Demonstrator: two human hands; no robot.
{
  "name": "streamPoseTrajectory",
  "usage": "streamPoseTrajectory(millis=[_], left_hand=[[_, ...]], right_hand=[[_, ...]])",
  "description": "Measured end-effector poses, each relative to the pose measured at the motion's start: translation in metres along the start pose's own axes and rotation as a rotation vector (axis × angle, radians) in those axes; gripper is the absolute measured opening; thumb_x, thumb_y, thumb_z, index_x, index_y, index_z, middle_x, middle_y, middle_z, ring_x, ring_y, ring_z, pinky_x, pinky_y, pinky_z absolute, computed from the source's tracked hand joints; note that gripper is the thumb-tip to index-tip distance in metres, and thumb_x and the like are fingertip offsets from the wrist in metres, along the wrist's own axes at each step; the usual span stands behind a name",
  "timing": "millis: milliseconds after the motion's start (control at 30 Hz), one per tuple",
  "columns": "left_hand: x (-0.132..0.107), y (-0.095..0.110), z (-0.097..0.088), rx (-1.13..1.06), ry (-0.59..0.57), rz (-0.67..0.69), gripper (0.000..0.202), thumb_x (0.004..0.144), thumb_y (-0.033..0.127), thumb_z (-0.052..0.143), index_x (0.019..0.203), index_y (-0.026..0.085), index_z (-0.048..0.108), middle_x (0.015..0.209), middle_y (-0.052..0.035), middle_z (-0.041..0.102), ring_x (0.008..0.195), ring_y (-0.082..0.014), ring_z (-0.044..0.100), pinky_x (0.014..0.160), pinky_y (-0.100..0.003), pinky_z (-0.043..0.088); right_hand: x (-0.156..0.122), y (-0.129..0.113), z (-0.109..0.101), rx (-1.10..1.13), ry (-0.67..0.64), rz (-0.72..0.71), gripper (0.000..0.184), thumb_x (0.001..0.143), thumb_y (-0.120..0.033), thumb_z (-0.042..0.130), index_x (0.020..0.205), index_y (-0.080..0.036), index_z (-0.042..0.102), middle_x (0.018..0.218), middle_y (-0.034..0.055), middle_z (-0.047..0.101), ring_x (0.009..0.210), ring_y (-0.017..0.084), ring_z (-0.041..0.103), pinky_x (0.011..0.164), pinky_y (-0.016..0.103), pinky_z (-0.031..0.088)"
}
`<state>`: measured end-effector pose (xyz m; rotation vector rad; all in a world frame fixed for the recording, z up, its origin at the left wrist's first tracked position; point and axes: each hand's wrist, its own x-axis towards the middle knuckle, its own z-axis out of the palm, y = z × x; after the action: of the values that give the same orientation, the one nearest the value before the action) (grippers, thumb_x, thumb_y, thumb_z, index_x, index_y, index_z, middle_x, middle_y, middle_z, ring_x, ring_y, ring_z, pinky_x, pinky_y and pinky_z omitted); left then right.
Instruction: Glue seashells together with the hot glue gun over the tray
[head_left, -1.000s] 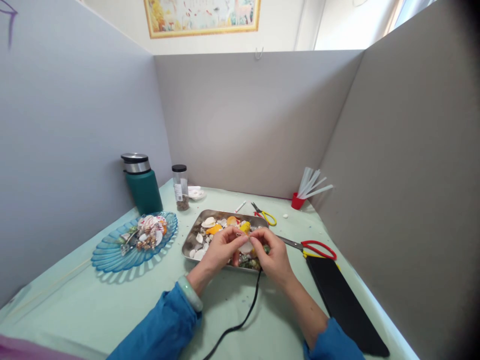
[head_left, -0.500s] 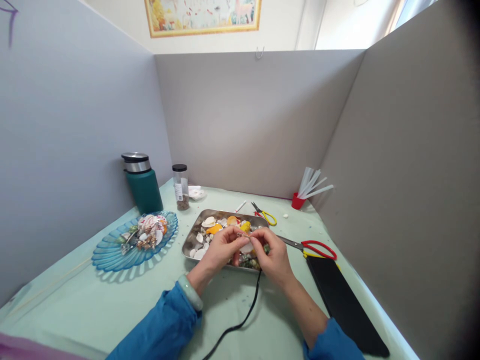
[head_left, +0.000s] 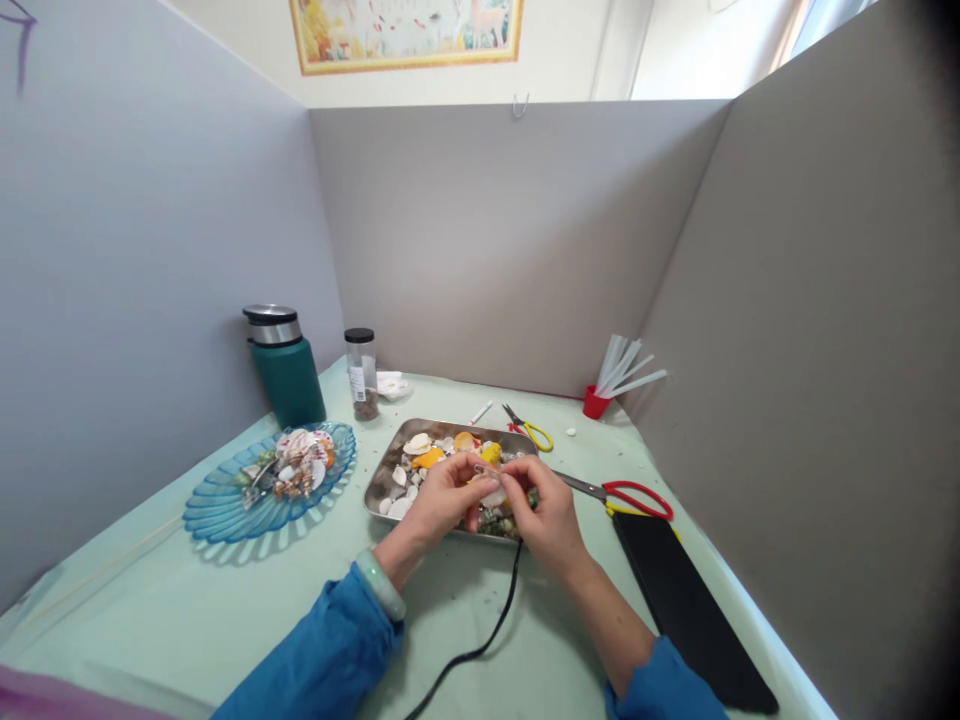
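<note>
Over a metal tray [head_left: 373,490] of seashells, both of my hands meet with the fingers pinched. My left hand [head_left: 450,492] closes thumb against forefinger, and my right hand [head_left: 541,500] does the same just beside it. Something thin and small lies between the fingertips, too tiny to name. Inside the tray are white shells [head_left: 418,445], an orange shell [head_left: 429,458] and a yellow piece [head_left: 491,453]; my hands hide part of the contents. A black cord [head_left: 480,648] runs from the tray's near edge towards me.
A blue scalloped plate [head_left: 217,500] with shells sits left, near a green bottle [head_left: 289,380] and a jar [head_left: 362,375]. On the right lie red-handled scissors [head_left: 637,495] and a black flat panel [head_left: 690,610]. Behind are yellow-handled scissors [head_left: 536,432] and a red cup [head_left: 596,402] of translucent sticks.
</note>
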<state>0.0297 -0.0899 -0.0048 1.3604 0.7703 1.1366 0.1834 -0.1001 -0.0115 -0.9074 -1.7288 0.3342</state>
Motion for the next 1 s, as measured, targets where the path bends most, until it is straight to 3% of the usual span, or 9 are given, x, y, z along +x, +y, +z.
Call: streamPoseTrajectory(millis=[533, 733, 1000], left_hand=[[-0.0007, 0.0012, 0.0004, 0.024, -0.014, 0.011, 0.031, 0.076, 0.041, 0.067, 0.086, 0.016, 0.052, 0.047, 0.0082, 0.051, 0.031, -0.0062, 0.047, 0.035, -0.015, 0.032], [-0.0007, 0.0015, 0.0008, 0.047, 0.041, 0.006, 0.031, 0.080, 0.045, 0.061, 0.088, 0.016, 0.053, 0.047, 0.0079, 0.050, 0.031, -0.0066, 0.047, 0.033, -0.016, 0.031], [0.0021, -0.0045, -0.0016, 0.030, 0.069, -0.001, 0.032, 0.082, 0.047, 0.058, 0.090, 0.017, 0.052, 0.052, 0.0075, 0.052, 0.030, -0.0069, 0.048, 0.032, -0.015, 0.030]], right_hand=[[0.0004, 0.0031, 0.0009, -0.001, 0.008, -0.007, 0.008, 0.088, -0.020, 0.052, 0.084, -0.018, 0.059, 0.077, 0.0011, 0.058, 0.067, 0.013, 0.054, 0.064, 0.026, 0.044], [-0.0003, 0.0026, 0.0010, -0.026, -0.004, -0.031, 0.008, 0.089, -0.020, 0.051, 0.085, -0.019, 0.058, 0.078, 0.0015, 0.057, 0.068, 0.014, 0.054, 0.064, 0.026, 0.044], [-0.0015, 0.0042, 0.0027, -0.172, -0.005, -0.178, 0.019, 0.088, -0.019, 0.053, 0.105, -0.021, 0.060, 0.100, 0.0075, 0.056, 0.087, 0.018, 0.059, 0.076, 0.031, 0.049]])
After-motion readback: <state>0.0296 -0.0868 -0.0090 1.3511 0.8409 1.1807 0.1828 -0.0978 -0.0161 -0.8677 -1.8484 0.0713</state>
